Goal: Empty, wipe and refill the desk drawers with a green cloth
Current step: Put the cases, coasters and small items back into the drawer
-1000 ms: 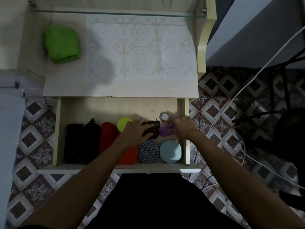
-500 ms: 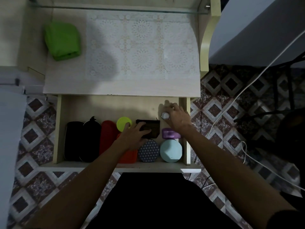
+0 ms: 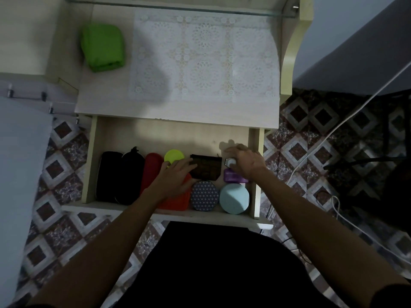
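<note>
Drawer (image 3: 93,165) is packed and the green cloth (image 3: 102,47) sits folded on the tabletop (image 3: 106,103), untouched. The left hand (image 3: 175,176) lies spread on the dark pouch (image 3: 208,167), while the right hand (image 3: 245,162) pinches a small watch (image 3: 230,161). Tight corner there, so it could easily slip or knock the purple case (image 3: 232,176).

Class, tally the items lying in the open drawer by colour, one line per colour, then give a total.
Black or dark: 3 (case, pouch, dark purse)
Red or orange: 2 ()
Yellow-green: 1
Patterned navy: 1
Pale blue: 1
Purple: 1
White or silver: 1
Total: 10
</note>
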